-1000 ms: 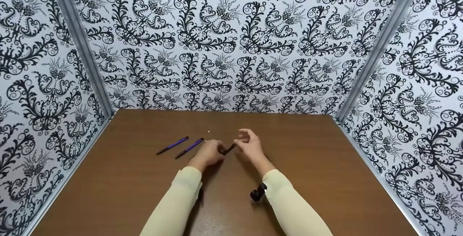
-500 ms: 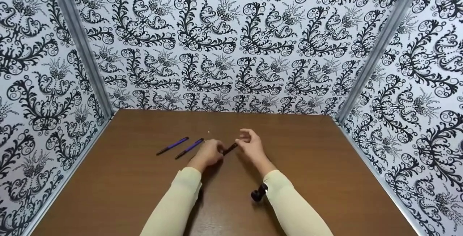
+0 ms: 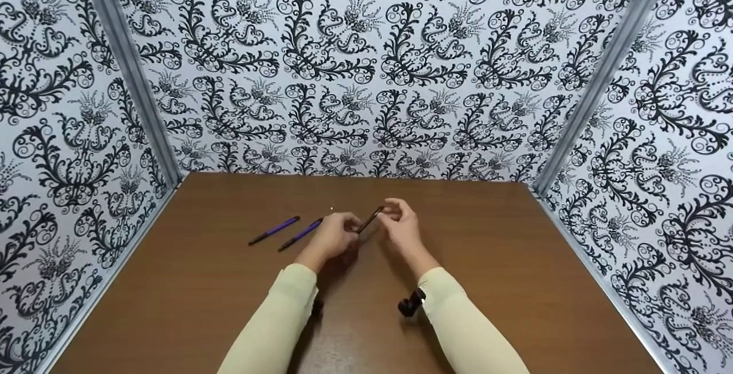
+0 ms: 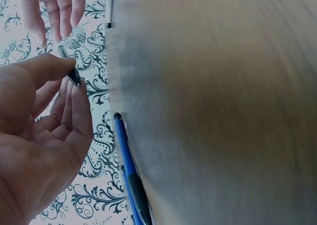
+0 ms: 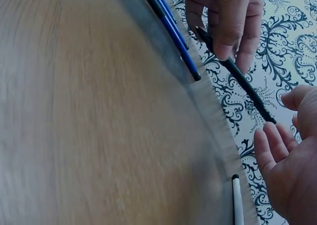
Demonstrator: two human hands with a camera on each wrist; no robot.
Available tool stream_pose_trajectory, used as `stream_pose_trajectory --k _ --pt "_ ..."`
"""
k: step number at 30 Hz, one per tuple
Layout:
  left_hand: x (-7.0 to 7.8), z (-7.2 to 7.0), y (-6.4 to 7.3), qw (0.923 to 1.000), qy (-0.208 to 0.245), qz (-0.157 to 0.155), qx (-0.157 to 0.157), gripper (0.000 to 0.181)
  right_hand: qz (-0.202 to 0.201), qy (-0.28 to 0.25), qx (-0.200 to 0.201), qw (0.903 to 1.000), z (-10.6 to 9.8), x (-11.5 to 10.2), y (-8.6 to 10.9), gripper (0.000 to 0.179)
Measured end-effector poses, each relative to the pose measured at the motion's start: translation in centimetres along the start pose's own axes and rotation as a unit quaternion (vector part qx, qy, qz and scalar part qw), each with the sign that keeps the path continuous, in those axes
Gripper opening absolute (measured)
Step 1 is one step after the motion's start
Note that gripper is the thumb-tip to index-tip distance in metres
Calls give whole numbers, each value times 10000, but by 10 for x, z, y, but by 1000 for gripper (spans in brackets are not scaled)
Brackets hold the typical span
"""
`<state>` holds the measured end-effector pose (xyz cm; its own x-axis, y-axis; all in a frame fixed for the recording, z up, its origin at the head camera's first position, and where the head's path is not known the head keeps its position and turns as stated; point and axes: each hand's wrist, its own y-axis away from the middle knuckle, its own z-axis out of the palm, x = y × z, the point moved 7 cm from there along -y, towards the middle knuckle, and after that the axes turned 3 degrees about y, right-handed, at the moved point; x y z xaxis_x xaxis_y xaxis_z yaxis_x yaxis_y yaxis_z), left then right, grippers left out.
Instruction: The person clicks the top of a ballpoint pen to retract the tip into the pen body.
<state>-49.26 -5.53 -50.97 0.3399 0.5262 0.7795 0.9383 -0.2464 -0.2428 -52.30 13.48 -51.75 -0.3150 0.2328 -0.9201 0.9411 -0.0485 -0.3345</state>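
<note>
My left hand (image 3: 334,237) pinches a dark pen (image 3: 370,220) near one end, between thumb and fingers, above the table. In the right wrist view the dark pen (image 5: 247,90) slants down from the left hand (image 5: 230,19) toward the right hand (image 5: 297,170). My right hand (image 3: 402,229) has its fingers extended and its thumb apart from them. Its fingertips are at the pen's far end; whether they touch it I cannot tell. Two blue pens with black ends, the outer pen (image 3: 274,231) and the inner pen (image 3: 300,235), lie left of the left hand.
A white stick-like thing with a black tip (image 5: 237,200) lies on the wooden table (image 3: 487,282), near the right hand in the right wrist view. A patterned back wall (image 3: 343,76) and side walls enclose the table. A small black device (image 3: 410,303) is at the right sleeve.
Both hands have risen slightly, and the dark pen has come up with them, its far end pointing higher. The right thumb and fingers, earlier at the pen's end, have spread. Both blue pens stay put.
</note>
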Motion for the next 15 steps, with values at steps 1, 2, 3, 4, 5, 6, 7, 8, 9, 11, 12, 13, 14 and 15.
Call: stream_pose_trajectory --k 1,2,3,4,5,6,7,8,9,11,12,13,14,15 --pt "2 0 0 10000 35 4 12 25 -34 2 15 10000 0 -2 0 36" --pt "4 0 0 10000 75 22 31 25 -50 -14 38 10000 -1 -4 0 36" --pt "4 0 0 9999 134 21 41 25 -61 -28 75 9999 -1 -6 0 36" --pt "6 0 -1 9998 170 69 74 24 -51 -56 114 9999 -2 -9 0 36" --pt "7 0 -1 9997 214 110 103 23 -64 -115 147 9998 -3 -11 0 37" --pt "9 -1 -1 9995 246 155 142 23 -72 -193 178 9996 -3 -13 -1 37" --pt "11 -1 -1 9992 287 196 183 23 -65 -277 206 9994 -4 -16 -1 38" --pt "13 -2 -1 9989 329 241 230 23 -9 -365 230 9991 -4 -18 -2 38" --pt "14 -2 -1 9986 368 272 267 23 16 -463 249 9986 -5 -20 -3 39" --pt "19 -3 -1 9980 450 312 330 22 98 -641 284 9975 -6 -24 -4 41" --pt "20 -3 -1 9977 493 309 358 22 148 -686 306 9971 -6 -26 -5 41" --pt "21 -4 -1 9974 536 299 382 22 192 -719 331 9967 -7 -27 -6 42" --pt "21 -4 -2 9971 587 274 404 23 246 -762 354 9962 -8 -29 -7 42" --pt "22 -3 -2 9968 644 239 414 23 278 -825 382 9955 -9 -30 -7 43"
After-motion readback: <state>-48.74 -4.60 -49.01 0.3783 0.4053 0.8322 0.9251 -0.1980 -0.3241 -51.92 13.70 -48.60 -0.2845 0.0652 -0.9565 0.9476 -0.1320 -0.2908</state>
